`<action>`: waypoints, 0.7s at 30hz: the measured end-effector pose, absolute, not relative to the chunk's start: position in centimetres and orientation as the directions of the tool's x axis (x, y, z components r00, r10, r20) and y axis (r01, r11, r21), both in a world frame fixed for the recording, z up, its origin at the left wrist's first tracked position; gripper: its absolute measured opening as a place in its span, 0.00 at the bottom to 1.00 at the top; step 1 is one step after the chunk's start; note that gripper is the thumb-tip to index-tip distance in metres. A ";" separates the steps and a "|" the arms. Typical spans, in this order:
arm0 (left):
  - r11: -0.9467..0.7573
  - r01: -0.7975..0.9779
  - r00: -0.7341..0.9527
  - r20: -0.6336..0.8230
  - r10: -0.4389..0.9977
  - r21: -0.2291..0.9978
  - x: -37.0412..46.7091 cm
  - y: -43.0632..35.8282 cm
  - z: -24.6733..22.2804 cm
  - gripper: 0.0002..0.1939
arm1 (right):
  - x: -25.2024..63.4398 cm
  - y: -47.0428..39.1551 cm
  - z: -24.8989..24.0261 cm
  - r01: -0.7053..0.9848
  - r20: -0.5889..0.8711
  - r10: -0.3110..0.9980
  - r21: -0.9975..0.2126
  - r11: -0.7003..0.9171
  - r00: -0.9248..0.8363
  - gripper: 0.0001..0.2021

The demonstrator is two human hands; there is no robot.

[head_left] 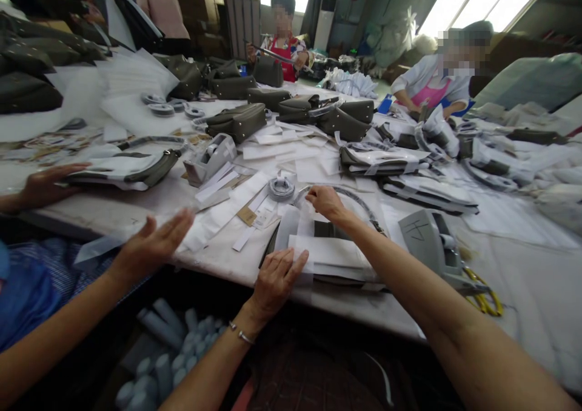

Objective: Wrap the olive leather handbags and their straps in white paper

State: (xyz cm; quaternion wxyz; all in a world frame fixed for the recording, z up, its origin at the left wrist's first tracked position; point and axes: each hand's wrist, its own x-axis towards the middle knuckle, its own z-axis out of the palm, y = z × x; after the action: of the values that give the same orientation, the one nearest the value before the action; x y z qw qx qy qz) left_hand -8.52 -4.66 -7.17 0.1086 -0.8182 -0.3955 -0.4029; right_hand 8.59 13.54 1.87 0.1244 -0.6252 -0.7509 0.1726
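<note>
In front of me a dark olive handbag (334, 230) lies on its side, with a white paper sheet (331, 250) across it. My left hand (277, 280), a bracelet at its wrist, lies on the near left edge of the bag and paper, fingers stretched and pressing down. Above the bag's far side my right hand (325, 202) is closed in a pinch on a strip of clear tape (308, 224), which runs down over the bag towards my left hand. The wrapped bag handle (357, 200) arches behind my right wrist.
A grey tape dispenser (430, 241) and yellow-handled scissors (488, 296) are at right; another dispenser (211, 159) is at left. A wrapped strap coil (280, 188) sits behind the bag. A co-worker's hands (157, 235) are close on my left, beside another handbag (131, 165).
</note>
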 end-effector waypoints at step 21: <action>-0.564 0.661 0.056 0.717 0.695 0.495 -9.8 -2.8 -4.3 0.27 | 18.4 -8.8 6.7 0.650 -0.523 0.630 -0.759 -0.038 -0.574 0.10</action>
State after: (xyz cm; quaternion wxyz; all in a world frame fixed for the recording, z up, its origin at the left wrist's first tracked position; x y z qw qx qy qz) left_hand -9.76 -2.79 -4.25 -0.0169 -0.7265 -0.4664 -0.5044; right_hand 18.44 -8.77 6.66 -0.0087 -0.4614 -0.6934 0.5534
